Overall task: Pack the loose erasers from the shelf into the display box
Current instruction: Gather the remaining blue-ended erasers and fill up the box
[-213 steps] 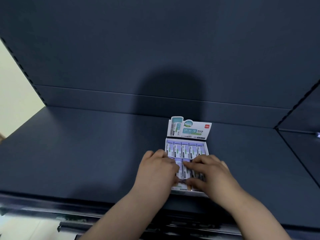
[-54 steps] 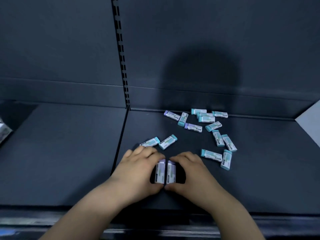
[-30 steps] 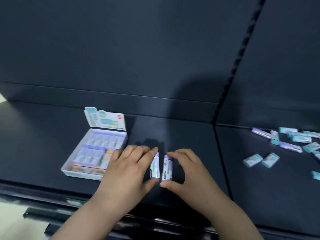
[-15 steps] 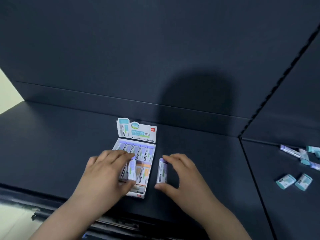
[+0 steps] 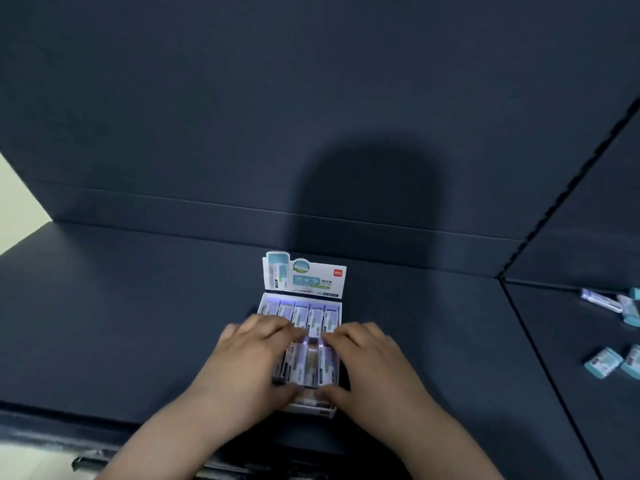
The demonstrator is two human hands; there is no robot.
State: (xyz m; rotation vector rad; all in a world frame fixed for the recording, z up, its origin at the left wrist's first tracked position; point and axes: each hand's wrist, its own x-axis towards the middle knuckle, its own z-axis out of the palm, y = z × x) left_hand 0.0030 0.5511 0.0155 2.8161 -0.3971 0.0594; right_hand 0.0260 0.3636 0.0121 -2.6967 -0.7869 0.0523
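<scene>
The display box (image 5: pixel 304 282) is set on the dark shelf (image 5: pixel 121 323), its flap stood up. A front row of erasers (image 5: pixel 306 367) is pinched inside it by the left hand (image 5: pixel 249 368) and right hand (image 5: pixel 375 372), fingers curled, it seems. Loose erasers (image 5: pixel 602 367) are seen well apart on the right.

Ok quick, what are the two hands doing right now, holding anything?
Left hand: pinches front-row erasers between fingers and thumb, in the display box.
Right hand: pinches front-row erasers too.
</scene>
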